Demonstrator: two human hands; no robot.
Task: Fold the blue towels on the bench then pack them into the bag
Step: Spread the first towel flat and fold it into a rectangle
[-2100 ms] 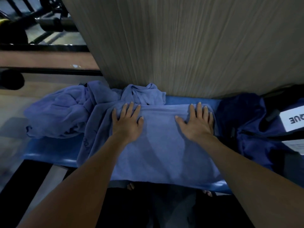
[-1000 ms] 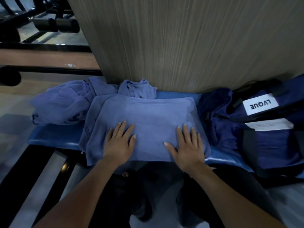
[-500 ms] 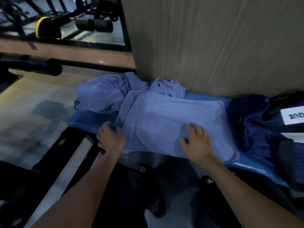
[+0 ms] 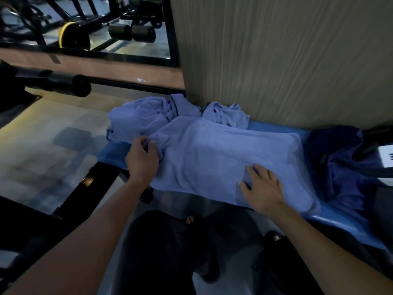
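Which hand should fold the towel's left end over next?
Left. The left hand already grips the towel at its left end; the right hand rests flat on it near the front edge.

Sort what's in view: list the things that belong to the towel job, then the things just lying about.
Job: flat towel, held by left hand and right hand; crumpled towels; bench; bag.

Lying about: dumbbell, yellow-rimmed weight plate, black bar.

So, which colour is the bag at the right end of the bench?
The bag is dark navy blue with a white label, seen in the head view.
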